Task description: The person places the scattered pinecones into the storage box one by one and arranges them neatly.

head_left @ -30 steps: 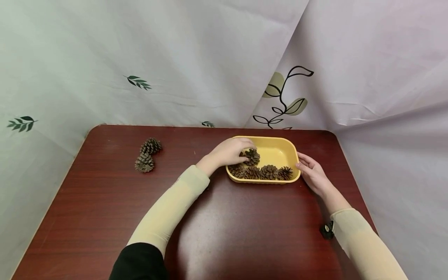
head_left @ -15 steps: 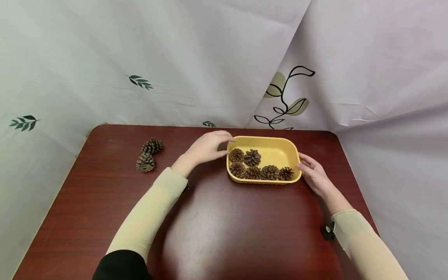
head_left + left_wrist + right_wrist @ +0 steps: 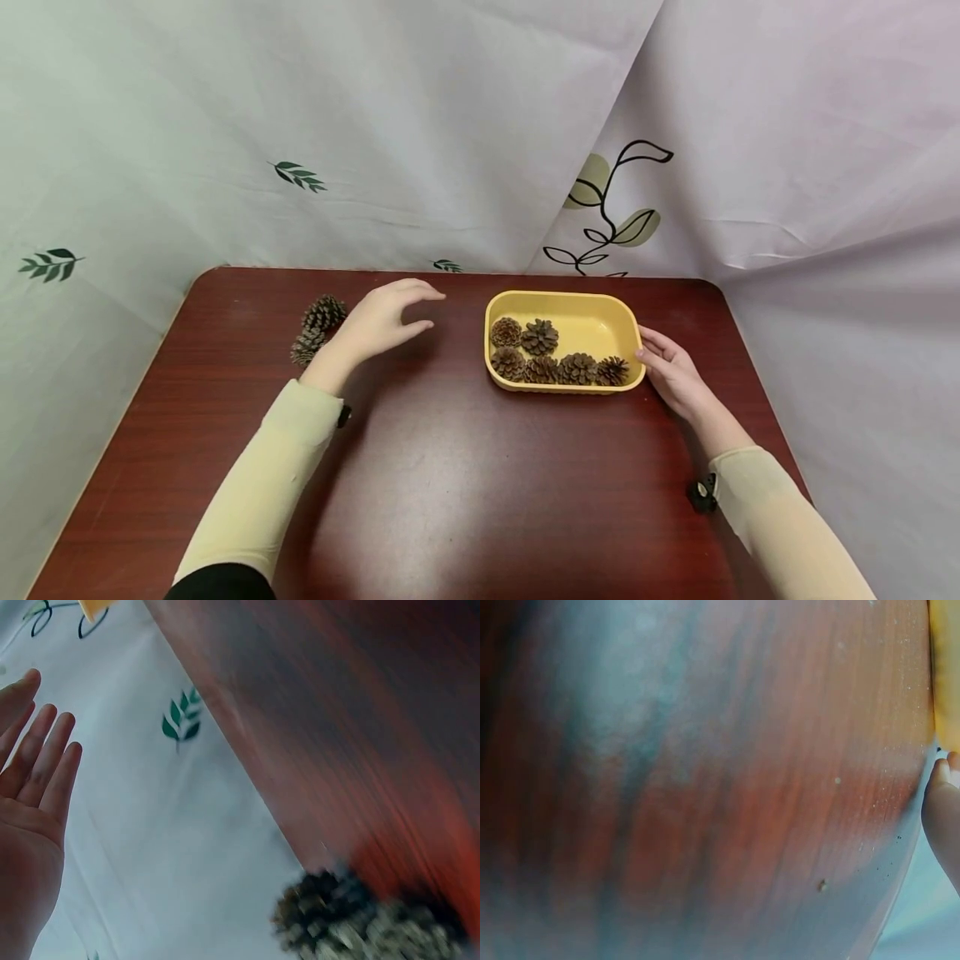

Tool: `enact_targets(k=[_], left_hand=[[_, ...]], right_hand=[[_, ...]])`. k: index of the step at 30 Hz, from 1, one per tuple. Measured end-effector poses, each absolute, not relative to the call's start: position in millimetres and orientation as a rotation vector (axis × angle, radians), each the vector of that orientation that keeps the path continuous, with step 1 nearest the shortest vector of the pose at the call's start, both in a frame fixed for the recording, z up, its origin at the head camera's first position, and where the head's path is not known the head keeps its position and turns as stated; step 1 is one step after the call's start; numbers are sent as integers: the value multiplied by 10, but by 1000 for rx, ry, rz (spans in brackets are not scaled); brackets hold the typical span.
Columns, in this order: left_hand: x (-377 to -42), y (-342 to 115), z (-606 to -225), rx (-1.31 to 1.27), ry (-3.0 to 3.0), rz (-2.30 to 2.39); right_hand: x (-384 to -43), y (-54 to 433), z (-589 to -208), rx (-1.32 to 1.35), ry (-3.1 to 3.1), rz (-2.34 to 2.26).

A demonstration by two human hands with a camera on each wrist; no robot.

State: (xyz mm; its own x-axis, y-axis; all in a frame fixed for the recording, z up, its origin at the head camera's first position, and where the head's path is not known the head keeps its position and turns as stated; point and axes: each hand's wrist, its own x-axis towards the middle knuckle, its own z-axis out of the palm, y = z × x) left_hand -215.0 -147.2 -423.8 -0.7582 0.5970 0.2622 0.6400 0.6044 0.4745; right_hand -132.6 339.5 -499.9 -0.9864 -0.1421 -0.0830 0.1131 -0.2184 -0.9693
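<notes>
My left hand [image 3: 378, 321] hovers over the table with thumb and fingers spread apart and nothing between them. Its wrist overlaps two brown pine cones lying together at the left, the farther pine cone [image 3: 323, 312] and the nearer pine cone [image 3: 306, 345]. The same pair shows blurred at the bottom of the left wrist view. My right hand [image 3: 673, 377] holds the right end of a yellow plastic basin [image 3: 564, 389], thumb at the rim. Several pine cones sit inside it, including a pine cone [image 3: 540, 337] in the back row and another pine cone [image 3: 577, 368] along the front wall.
The dark red wooden table [image 3: 480, 500] ends at a white curtain [image 3: 420, 125] printed with leaves, which hangs behind and along the sides. The basin stands near the table's back edge, to the right.
My left hand has left the basin, letting go of a pine cone inside, and has moved left toward the two loose pine cones. The right hand stays at the basin.
</notes>
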Motion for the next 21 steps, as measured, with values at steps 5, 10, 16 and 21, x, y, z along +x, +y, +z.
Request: enact_targets(k=[5,10,16,21], left_hand=[[-2077,-1727,-4280,-991,-2725,-871],[-1995,-1969,-4326,-909,-2691,-883],[-1918,-2231,-4366,-785,-2649,-910],[-1861,-2433,-4367,-699,-2616,-915]], right_hand=[[-1336,3399,-5009,-43,1855,-2328],[-1350,3397,-5012,-33,1867,-2304],[-1343,3387,-4992,-5,1895,-2290],[-1334,3398,-5000,-18,1886,-2303]])
